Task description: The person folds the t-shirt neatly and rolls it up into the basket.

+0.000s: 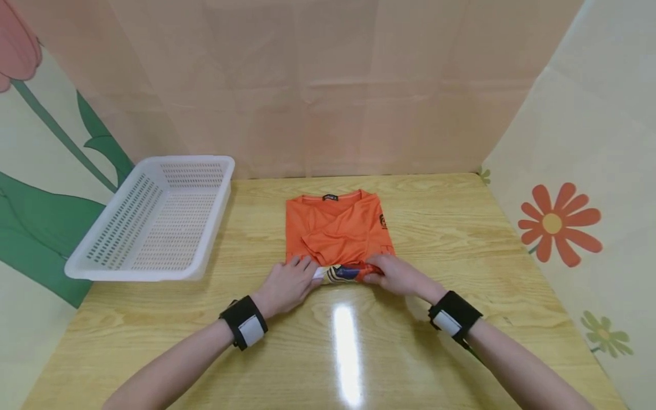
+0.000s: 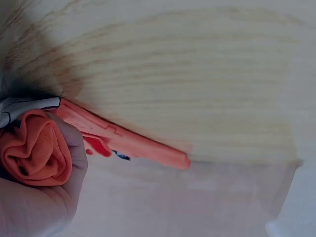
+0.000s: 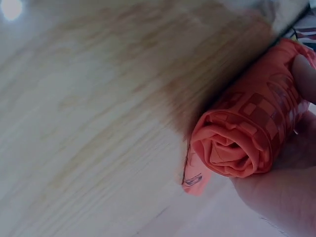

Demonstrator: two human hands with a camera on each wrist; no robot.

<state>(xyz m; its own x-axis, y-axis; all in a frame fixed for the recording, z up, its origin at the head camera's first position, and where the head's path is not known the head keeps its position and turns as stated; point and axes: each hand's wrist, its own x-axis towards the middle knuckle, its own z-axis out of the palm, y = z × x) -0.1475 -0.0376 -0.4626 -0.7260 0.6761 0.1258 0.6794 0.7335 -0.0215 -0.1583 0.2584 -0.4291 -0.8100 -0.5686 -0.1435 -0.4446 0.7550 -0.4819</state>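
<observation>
An orange T-shirt (image 1: 340, 228) lies on the table, its collar and small dark neck label toward the far side. Its near part is rolled into a thick bundle (image 1: 344, 274) with white, yellow and navy print showing. My left hand (image 1: 288, 286) grips the left end of this roll, and in the left wrist view the fingers curl round its spiral end (image 2: 37, 148). At the other end, my right hand (image 1: 402, 276) holds the roll with thumb and fingers. The right wrist view shows that coiled end (image 3: 232, 145) and a dark checkered print beside it.
To the left stands a white perforated plastic basket (image 1: 205, 250) on the wooden table (image 1: 441, 216). A pinkish covering (image 1: 338, 114) rises behind the table's far edge. Flower-patterned sheets (image 1: 589, 171) flank both sides.
</observation>
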